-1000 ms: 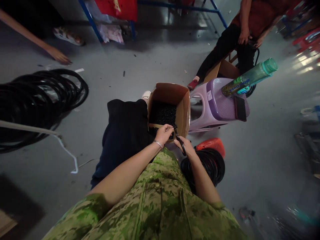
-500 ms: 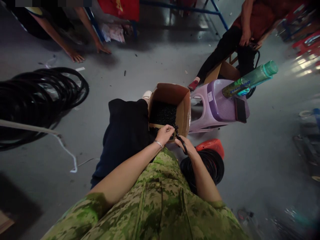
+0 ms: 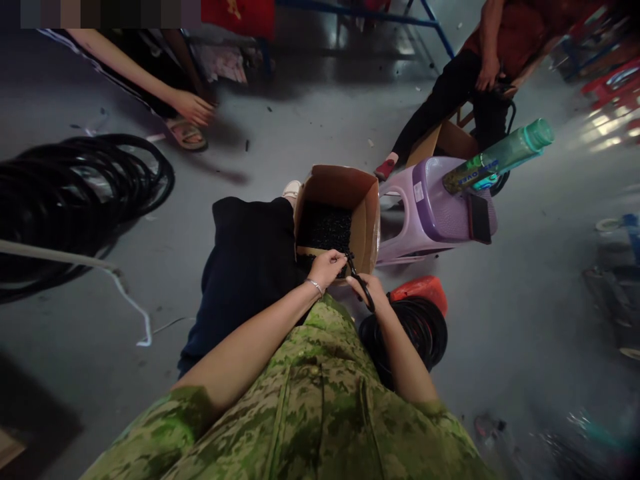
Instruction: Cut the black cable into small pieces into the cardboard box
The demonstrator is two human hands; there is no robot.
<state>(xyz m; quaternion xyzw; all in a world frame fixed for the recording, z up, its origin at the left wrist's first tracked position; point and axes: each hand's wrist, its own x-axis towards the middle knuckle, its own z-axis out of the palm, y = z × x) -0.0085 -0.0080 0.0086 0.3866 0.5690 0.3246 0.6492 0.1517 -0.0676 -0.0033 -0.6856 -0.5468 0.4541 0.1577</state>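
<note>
Scissors (image 3: 356,273) hang over the near edge of a cardboard box (image 3: 369,230), the right hand (image 3: 373,291) curled around their handles; the left hand (image 3: 326,268) is pinched closed beside the blades, anything in it too small to make out. With fingertips that close, a slip could nick one; a knock to the stool (image 3: 423,223) could topple its bottle (image 3: 500,157). Counted outward: one pair of scissors, one box, black pieces (image 3: 327,227) past counting, one stool, one bottle, two other people (image 3: 523,40) (image 3: 127,71).

Grey floor (image 3: 270,157) with dark scraps (image 3: 247,145), purple plastic stool (image 3: 450,221), blue metal frame (image 3: 438,29), light patches (image 3: 611,138) at the right.
</note>
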